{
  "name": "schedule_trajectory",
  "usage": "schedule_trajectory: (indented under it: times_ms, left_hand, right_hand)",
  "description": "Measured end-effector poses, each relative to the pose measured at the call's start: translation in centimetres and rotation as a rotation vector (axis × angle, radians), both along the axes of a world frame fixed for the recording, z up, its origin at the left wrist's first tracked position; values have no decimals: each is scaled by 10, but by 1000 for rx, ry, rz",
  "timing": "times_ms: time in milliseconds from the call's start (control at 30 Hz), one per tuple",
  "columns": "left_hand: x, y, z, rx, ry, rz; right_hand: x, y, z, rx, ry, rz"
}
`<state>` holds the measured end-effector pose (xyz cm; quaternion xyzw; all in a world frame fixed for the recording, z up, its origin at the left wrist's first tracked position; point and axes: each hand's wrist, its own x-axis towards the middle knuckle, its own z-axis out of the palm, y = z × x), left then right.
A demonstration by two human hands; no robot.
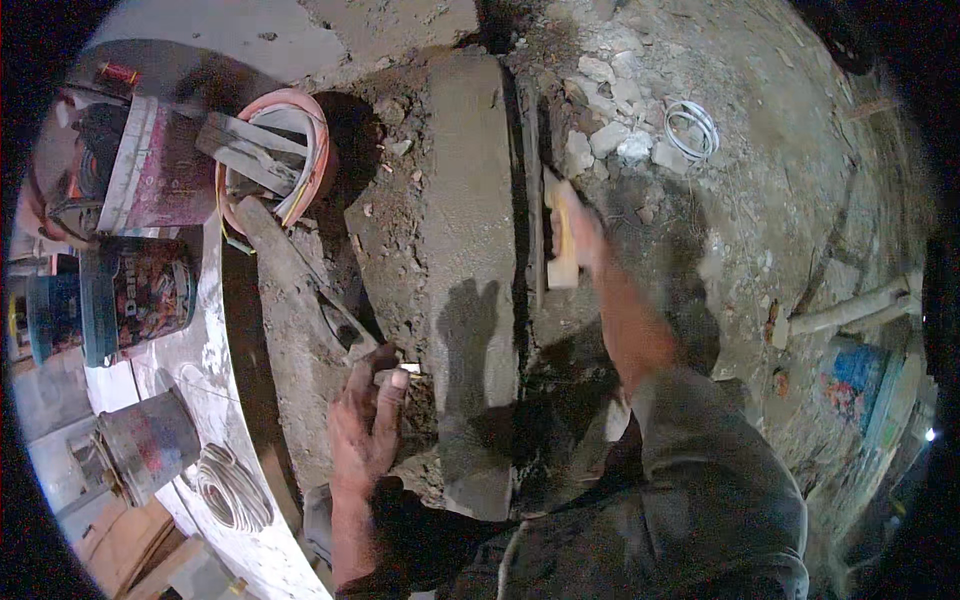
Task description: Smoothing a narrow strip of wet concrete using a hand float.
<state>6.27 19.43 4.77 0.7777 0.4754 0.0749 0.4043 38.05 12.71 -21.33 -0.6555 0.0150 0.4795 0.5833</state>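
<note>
A raised strip of smooth grey concrete or mortar (468, 200) runs away from me through the middle. My right hand (585, 232) is closed around the yellowish handle of a float (563, 272). Its long thin plate seems to stand edge-on along the strip's right side; whether it touches is hard to see. To the left of the strip, my left hand (368, 415) is closed with thumb and fingers bent around a small white stick (411, 368), held above the rubble. The hand's shadow falls across the strip.
Boards (300, 260) lean left of the strip, beside a coil of orange conduit (318, 150). Several buckets (137, 300) and a white cable coil (232, 490) stand at left. Broken pieces (610, 135) and a white wire loop (691, 130) lie far right of the strip.
</note>
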Motion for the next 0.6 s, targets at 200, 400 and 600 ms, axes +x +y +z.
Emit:
schedule_trajectory:
  times_ms: [200, 400, 600]
  left_hand:
    - [-16, 45, 0, -105, 114, -90]
    - [-42, 49, -34, -82, 12, -410]
    - [-65, 30, -89, 393, -191, -753]
  right_hand:
    - [-14, 19, -12, -82, -73, 153]
    - [-119, -37, 14, -34, -26, -7]
    - [-255, -155, 85, 140, 133, -234]
